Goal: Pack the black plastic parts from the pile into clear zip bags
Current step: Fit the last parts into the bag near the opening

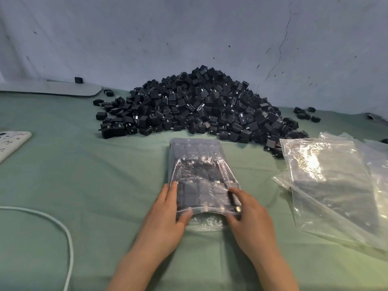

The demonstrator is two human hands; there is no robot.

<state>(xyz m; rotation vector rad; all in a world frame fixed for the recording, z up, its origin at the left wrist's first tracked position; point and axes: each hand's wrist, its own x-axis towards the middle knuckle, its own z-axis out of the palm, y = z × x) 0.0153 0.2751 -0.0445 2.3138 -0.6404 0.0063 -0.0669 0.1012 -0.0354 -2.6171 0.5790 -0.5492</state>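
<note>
Likely closing the filled bag [201, 181], middle of table [84, 185] toward near edge.
Pinched at mouth corners by left hand [165, 223] and right hand [252, 219], fingers [171, 190] along the sides; squeeze air out, then press along the zip [210, 211]. Pile [199, 106] at far edge.

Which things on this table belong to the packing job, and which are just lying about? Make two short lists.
Job: pile of black parts; filled bag, held by left hand and right hand; empty bags.
Lying about: cable; white patterned object at left edge; grey board by the wall.
</note>
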